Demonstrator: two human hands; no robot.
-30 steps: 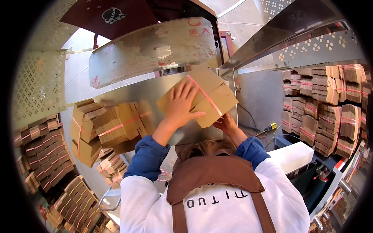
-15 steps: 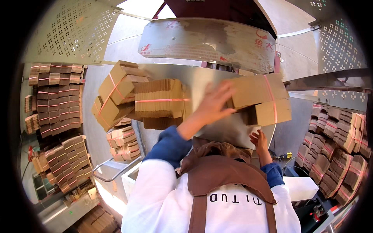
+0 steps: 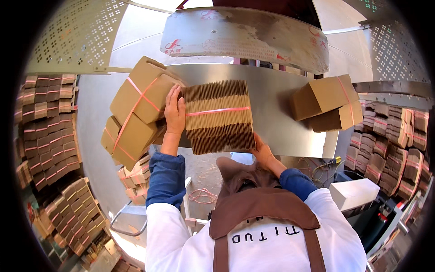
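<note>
In the head view, we see a strapped cardboard bundle (image 3: 218,124) at the near edge of the metal table (image 3: 283,129), between the person's two hands. Its many sheets stand on edge, cut edges upward, packed side by side from left to right. The edges run away from the person, their near ends leaning slightly rightward; a pink strap (image 3: 217,111) crosses them from left to right. Since the upper outline is nearly square, we cannot assign a clear long axis. Nor can we tell whether the bundle rests on the metal or is raised.

The left hand (image 3: 174,113) lies along the left face, its fingers extended, close together and pointing away from the person. The right hand (image 3: 264,152) meets the near right corner, thumb against the side; we cannot tell how its other fingers are set.

We note a tilted cardboard pile (image 3: 144,93) with crossing straps just beside the left hand, and another strapped bundle (image 3: 325,97) well apart, at the table's right end.
</note>
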